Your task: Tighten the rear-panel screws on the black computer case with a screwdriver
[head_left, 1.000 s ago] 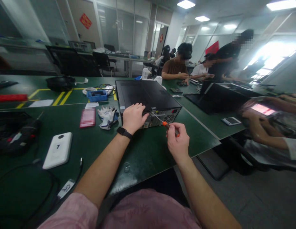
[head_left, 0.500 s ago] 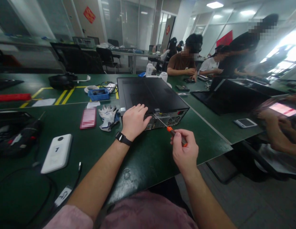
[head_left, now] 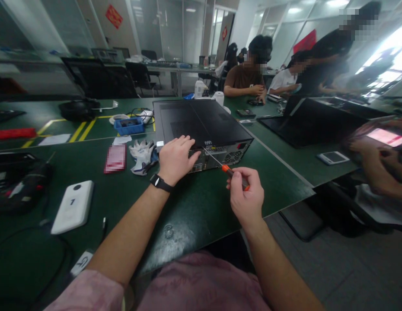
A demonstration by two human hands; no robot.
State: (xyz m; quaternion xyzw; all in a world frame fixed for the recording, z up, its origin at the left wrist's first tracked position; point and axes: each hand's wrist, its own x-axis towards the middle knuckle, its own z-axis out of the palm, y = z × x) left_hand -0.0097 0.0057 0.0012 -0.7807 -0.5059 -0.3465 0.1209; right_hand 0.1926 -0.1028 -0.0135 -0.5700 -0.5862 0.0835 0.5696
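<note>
A black desktop computer case lies on its side on the green table, its rear panel with fan grille facing me. My left hand rests with fingers stretched out on the near left edge of the case, a dark watch on its wrist. In my right hand is a screwdriver with an orange and dark handle. Its thin shaft points up and left, and the tip meets the upper edge of the rear panel, just right of my left thumb. Whether a screw sits under the tip is too small to tell.
Left of the case lie work gloves, a pink card, a blue tray and a white power bank. A phone lies on the right. A person's hands hold a lit phone at far right. Other people sit behind.
The whole view has shifted slightly, so things appear a little further left and higher. My left hand stays on the case, and the screwdriver stays in my right hand at the same spot.
</note>
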